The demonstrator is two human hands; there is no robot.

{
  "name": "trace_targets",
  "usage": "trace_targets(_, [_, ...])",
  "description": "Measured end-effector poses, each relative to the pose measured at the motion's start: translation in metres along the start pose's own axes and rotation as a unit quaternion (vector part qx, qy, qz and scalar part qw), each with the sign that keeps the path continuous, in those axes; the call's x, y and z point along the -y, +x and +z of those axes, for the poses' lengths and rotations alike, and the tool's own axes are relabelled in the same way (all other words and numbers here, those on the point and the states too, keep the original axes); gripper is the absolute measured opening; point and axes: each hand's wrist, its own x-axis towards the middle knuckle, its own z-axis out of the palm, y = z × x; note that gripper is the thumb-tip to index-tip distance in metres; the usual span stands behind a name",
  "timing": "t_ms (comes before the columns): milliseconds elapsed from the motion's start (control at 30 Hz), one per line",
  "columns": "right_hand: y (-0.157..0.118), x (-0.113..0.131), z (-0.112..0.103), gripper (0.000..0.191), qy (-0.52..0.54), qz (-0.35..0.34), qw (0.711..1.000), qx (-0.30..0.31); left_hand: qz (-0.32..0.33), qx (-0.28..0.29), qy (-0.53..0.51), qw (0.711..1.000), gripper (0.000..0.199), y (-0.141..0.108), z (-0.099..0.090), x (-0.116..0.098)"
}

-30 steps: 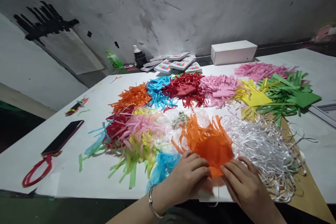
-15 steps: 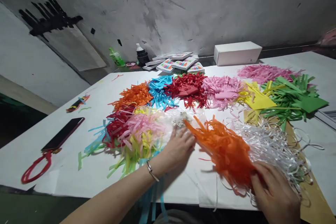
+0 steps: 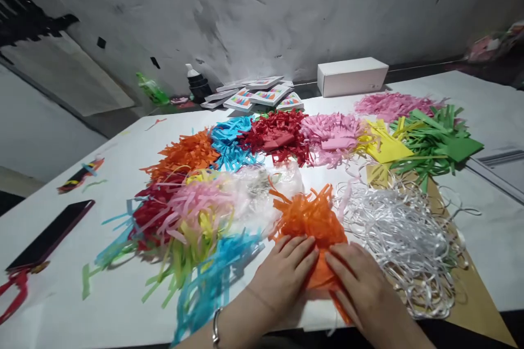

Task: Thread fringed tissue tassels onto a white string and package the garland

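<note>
A bundle of orange fringed tissue paper [image 3: 313, 218] lies at the near middle of the table, its cut strips pointing away from me. My left hand [image 3: 289, 272] grips its left side, fingers bent over the sheet and thumb hidden. From the right, my right hand [image 3: 360, 281] grips the same paper with fingers curled on it. Both hands are close together at the uncut end. Blue paper strips [image 3: 221, 267] lie left of my left hand. To the right of my right hand is a tangled heap of white ribbon [image 3: 397, 234].
Clear plastic wrap [image 3: 257, 196] lies beyond the orange bundle. Fringed paper piles form an arc: orange [image 3: 188, 150], blue [image 3: 231, 139], red [image 3: 278, 133], pink [image 3: 333, 133], yellow [image 3: 387, 144], green [image 3: 438, 142]. A phone [image 3: 53, 234] lies left; a white box [image 3: 352, 76] stands behind.
The orange paper has been brought left and down to the table in front of me. My left hand has left the plastic wrap and joined my right hand on it. The view has shifted right.
</note>
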Motion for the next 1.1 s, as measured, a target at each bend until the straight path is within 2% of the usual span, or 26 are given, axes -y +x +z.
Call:
trace_targets(100, [-0.014,-0.039,-0.011,0.038,-0.07,0.042,0.995,0.059,-0.014,-0.018,0.003,1.0,0.043,-0.001,0.013,0.012])
trace_targets(200, [-0.022,-0.091,-0.021,0.043,-0.101,0.065,0.987,0.104,-0.027,-0.017,0.019,0.999,0.049,-0.003,0.014,0.017])
trace_targets(333, [-0.018,-0.154,-0.034,0.045,-0.126,0.064,0.986,0.09,-0.044,-0.014,0.029,0.999,0.055,-0.004,0.012,0.019])
trace_targets(400, [-0.012,-0.164,-0.043,0.044,-0.127,0.062,0.987,0.078,-0.04,-0.016,0.024,0.999,0.056,-0.005,0.012,0.02])
trace_targets(467, [-0.006,-0.151,-0.052,0.039,-0.118,0.071,0.988,0.065,-0.031,-0.016,0.015,0.999,0.055,-0.005,0.012,0.02])
trace_targets(533, [0.003,-0.118,-0.057,0.031,-0.076,0.079,0.993,0.044,-0.02,-0.016,0.002,1.0,0.053,-0.005,0.011,0.021])
trace_targets(567, [0.008,-0.098,-0.057,0.03,-0.033,0.044,0.998,0.023,-0.014,-0.019,-0.006,1.0,0.052,-0.004,0.01,0.021])
trace_targets(633, [0.02,-0.061,-0.053,0.03,0.021,-0.072,0.997,0.026,0.001,-0.028,-0.026,0.999,0.05,-0.003,0.008,0.022])
trace_targets(700, [0.029,-0.036,-0.045,0.03,0.028,-0.119,0.992,0.024,0.019,-0.032,-0.043,0.998,0.046,-0.003,0.004,0.023])
trace_targets(833, [0.031,-0.019,-0.034,0.029,0.023,-0.14,0.99,-0.017,0.032,-0.018,-0.053,0.998,0.041,-0.007,-0.013,0.019])
trace_targets(967, [0.013,-0.01,-0.023,0.032,0.017,-0.118,0.992,-0.034,0.015,-0.03,-0.084,0.996,0.054,-0.01,-0.019,0.004])
trace_targets(1100, [-0.002,0.0,-0.004,0.029,0.033,-0.077,0.996,-0.015,-0.01,-0.062,-0.107,0.992,0.03,-0.003,-0.009,-0.009])
